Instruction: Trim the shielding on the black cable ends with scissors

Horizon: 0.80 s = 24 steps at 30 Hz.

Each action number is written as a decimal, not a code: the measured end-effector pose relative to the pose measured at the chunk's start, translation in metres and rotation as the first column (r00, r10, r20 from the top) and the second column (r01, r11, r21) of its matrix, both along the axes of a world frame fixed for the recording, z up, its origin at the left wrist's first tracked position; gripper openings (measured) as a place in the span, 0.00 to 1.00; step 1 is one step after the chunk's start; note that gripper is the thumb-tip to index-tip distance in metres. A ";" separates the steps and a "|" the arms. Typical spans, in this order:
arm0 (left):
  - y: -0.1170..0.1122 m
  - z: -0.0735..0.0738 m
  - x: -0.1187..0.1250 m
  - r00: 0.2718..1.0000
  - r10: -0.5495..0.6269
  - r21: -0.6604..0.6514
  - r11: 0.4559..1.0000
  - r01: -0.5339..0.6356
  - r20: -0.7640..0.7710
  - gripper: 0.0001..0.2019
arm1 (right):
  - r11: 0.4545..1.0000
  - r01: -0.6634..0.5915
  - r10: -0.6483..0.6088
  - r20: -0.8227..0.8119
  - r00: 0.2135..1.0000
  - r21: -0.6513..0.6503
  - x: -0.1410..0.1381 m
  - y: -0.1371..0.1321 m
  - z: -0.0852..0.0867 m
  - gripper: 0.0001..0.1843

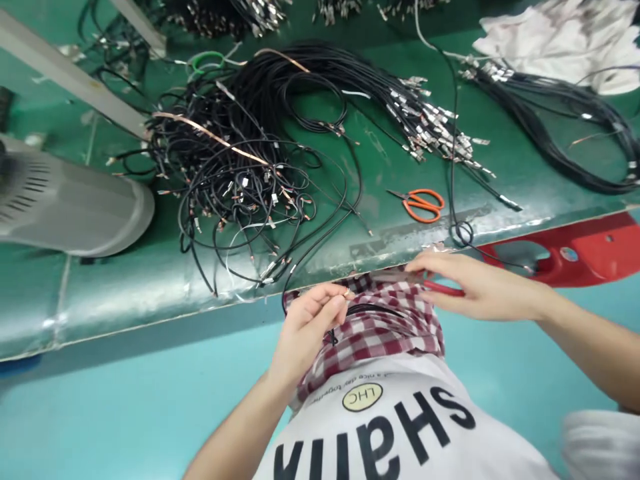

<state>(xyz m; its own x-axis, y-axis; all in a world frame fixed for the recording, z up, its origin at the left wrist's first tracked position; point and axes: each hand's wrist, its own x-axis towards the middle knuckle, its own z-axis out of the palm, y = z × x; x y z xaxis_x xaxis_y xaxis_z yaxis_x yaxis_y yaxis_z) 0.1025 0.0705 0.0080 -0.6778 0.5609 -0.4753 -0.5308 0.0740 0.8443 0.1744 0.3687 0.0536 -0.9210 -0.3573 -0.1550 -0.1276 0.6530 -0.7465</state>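
Observation:
My left hand (pixel 313 320) is pinched on the end of a black cable, with a small coppery tip (pixel 349 293) showing past the thumb and forefinger. More black cable (pixel 375 309) lies over the checked cloth on the lap, just beyond the fingers. To the right, my right hand (pixel 480 287) is closed around red-handled pliers (pixel 444 288); their grey jaws point left toward the cable tip but stay apart from it. Orange-handled scissors (pixel 423 205) lie on the green bench, beyond the right hand.
A large tangled bundle of black cables (pixel 240 153) with metal ends covers the left and middle of the green bench (pixel 380 250). A grey machine (pixel 90 207) stands at left. A looped cable bundle (pixel 545 127), white gloves (pixel 560 43) and a red stool (pixel 595 250) are at right.

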 end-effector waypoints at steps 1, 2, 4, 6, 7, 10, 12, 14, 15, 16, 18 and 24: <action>-0.003 0.000 0.001 1.000 -0.008 -0.002 1.000 0.008 -0.017 0.14 | 0.997 -0.054 0.055 -0.019 0.998 0.051 -0.003 -0.010 -0.002 0.21; -0.005 0.001 0.001 0.999 -0.018 -0.008 1.000 0.018 -0.032 0.14 | 0.993 -0.087 0.091 -0.040 0.995 0.084 -0.007 -0.018 -0.004 0.21; -0.011 0.000 0.002 0.997 -0.039 -0.027 0.999 0.038 -0.063 0.14 | 0.984 -0.129 0.138 -0.069 0.988 0.122 -0.013 -0.027 -0.004 0.21; -0.015 0.000 0.003 0.993 -0.064 -0.052 0.997 0.059 -0.097 0.14 | 0.975 -0.165 0.177 -0.068 0.982 0.149 -0.019 -0.032 -0.001 0.20; -0.016 0.000 0.003 0.991 -0.078 -0.059 0.996 0.072 -0.112 0.14 | 0.970 -0.184 0.195 -0.058 0.979 0.157 -0.021 -0.033 0.001 0.20; -0.019 0.003 0.003 0.980 -0.126 -0.084 0.990 0.115 -0.154 0.14 | 0.960 -0.228 0.234 -0.020 0.972 0.165 -0.024 -0.039 0.009 0.17; -0.021 0.006 0.002 0.969 -0.173 -0.128 0.980 0.152 -0.178 0.13 | 0.954 -0.246 0.249 0.003 0.969 0.174 -0.025 -0.043 0.012 0.16; -0.023 0.009 0.001 0.955 -0.217 -0.182 0.966 0.182 -0.200 0.13 | 0.948 -0.260 0.261 0.019 0.965 0.183 -0.025 -0.045 0.015 0.14; -0.024 0.009 0.001 0.948 -0.238 -0.208 0.959 0.195 -0.210 0.13 | 0.946 -0.264 0.265 0.022 0.964 0.186 -0.024 -0.045 0.015 0.14; -0.024 0.010 0.001 0.941 -0.257 -0.229 0.951 0.206 -0.219 0.13 | 0.946 -0.267 0.267 0.026 0.963 0.186 -0.023 -0.045 0.016 0.13; -0.025 0.009 0.001 0.928 -0.291 -0.266 0.937 0.228 -0.231 0.14 | 0.944 -0.272 0.267 0.051 0.962 0.187 -0.022 -0.044 0.016 0.12; -0.026 0.007 0.000 0.899 -0.391 -0.326 0.891 0.315 -0.199 0.14 | 0.935 -0.295 0.262 0.180 0.948 0.195 -0.020 -0.043 0.017 0.12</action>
